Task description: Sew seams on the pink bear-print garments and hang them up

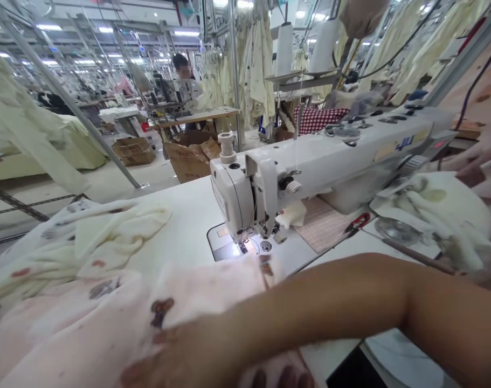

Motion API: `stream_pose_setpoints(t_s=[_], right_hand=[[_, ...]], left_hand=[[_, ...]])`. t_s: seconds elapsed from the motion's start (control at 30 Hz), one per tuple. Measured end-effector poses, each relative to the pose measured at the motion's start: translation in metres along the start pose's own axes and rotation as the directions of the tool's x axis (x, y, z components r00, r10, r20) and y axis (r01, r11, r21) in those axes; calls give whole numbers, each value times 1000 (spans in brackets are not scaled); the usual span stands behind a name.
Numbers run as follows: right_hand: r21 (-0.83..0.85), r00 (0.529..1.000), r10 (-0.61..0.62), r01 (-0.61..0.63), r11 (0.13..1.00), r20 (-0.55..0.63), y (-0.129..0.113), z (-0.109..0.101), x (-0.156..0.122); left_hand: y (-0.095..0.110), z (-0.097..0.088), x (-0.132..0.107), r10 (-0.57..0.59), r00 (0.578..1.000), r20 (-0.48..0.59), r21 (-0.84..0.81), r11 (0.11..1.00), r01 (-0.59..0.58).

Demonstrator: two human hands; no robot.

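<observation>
My right forearm reaches in from the lower right across the table, and my right hand (pixel 176 358) lies low in the view on a pale pink printed fabric (pixel 108 323). The hand is smeared by motion and its fingers do not show clearly. The pink fabric runs up to the needle area (pixel 245 247) of a white sewing machine (pixel 310 161). My left hand is not in view.
A cream printed garment (pixel 108 237) lies bunched on the table (pixel 188 226) at the left. Red-handled snips (pixel 356 222) and a checked cloth (pixel 322 223) lie right of the needle. More fabric (pixel 439 210) is piled at the right. Another person (pixel 184 81) works at a far table, beside cardboard boxes (pixel 188 156).
</observation>
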State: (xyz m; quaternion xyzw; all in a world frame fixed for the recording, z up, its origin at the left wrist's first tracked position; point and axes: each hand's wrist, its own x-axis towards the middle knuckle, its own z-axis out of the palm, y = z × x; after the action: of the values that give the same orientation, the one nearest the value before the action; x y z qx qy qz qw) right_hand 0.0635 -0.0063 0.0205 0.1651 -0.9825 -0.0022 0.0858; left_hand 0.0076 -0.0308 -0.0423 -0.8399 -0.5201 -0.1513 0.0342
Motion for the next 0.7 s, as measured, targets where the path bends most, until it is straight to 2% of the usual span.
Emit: stream_pose_setpoints(t_s=[0.03, 0.07, 0.1, 0.13, 0.17, 0.2, 0.23, 0.3, 0.33, 0.37, 0.43, 0.47, 0.5, 0.57, 0.63, 0.7], right_hand=[[-40, 997, 68, -70, 997, -41, 15, 8, 9], [-59, 977, 192, -198, 978, -96, 31, 14, 15], [-91, 930, 348, -359, 929, -120, 45, 17, 19], [-119, 859, 492, -508, 853, -141, 56, 17, 20], [-133, 806, 570, -590, 797, -162, 62, 16, 18], [-144, 772, 611, -634, 760, -174, 61, 13, 11], [-149, 777, 603, -628, 764, -182, 55, 9, 0], [-139, 851, 499, -521, 842, -164, 25, 1, -37], [-127, 917, 378, -394, 911, -129, 6, -3, -61], [-72, 951, 298, -304, 950, -82, -13, -8, -86], [59, 931, 366, -365, 929, -4, -43, -21, -135], [115, 900, 435, -436, 892, 37, -51, -28, -155], [174, 875, 484, -479, 860, 17, -55, -35, -170], [255, 840, 542, -519, 816, -25, -53, -46, -182], [243, 834, 549, -523, 817, -53, -41, -51, -176], [145, 825, 565, -555, 819, -28, -26, -48, -162]], left_hand=[[0, -1, -6, 14, 1000, -3, 14, 1000, -13], [-1, -4, -15, 18, 1000, -15, 27, 999, -18], [-2, -8, -25, 15, 999, -31, 44, 999, -14], [-4, -13, -37, 13, 999, -42, 59, 998, -10], [-7, -19, -50, 7, 999, -52, 74, 997, -3], [-11, -26, -63, -2, 998, -61, 86, 996, 7], [-18, -33, -77, -12, 998, -68, 92, 996, 19], [-38, -47, -102, 9, 999, -51, 122, 993, -3], [-49, -53, -112, 35, 999, -16, 153, 988, -32], [-60, -60, -120, 70, 997, 39, 198, 977, -76], [-73, -72, -127, 123, 984, 127, 296, 942, -156], [-73, -77, -123, 136, 981, 136, 338, 925, -175], [-68, -82, -115, 142, 983, 117, 355, 918, -175], [-46, -90, -85, 131, 990, 51, 325, 935, -140], [-13, -91, -47, 40, 997, 61, 203, 978, -52], [16, -87, -12, -102, 989, 104, 198, 977, 80]])
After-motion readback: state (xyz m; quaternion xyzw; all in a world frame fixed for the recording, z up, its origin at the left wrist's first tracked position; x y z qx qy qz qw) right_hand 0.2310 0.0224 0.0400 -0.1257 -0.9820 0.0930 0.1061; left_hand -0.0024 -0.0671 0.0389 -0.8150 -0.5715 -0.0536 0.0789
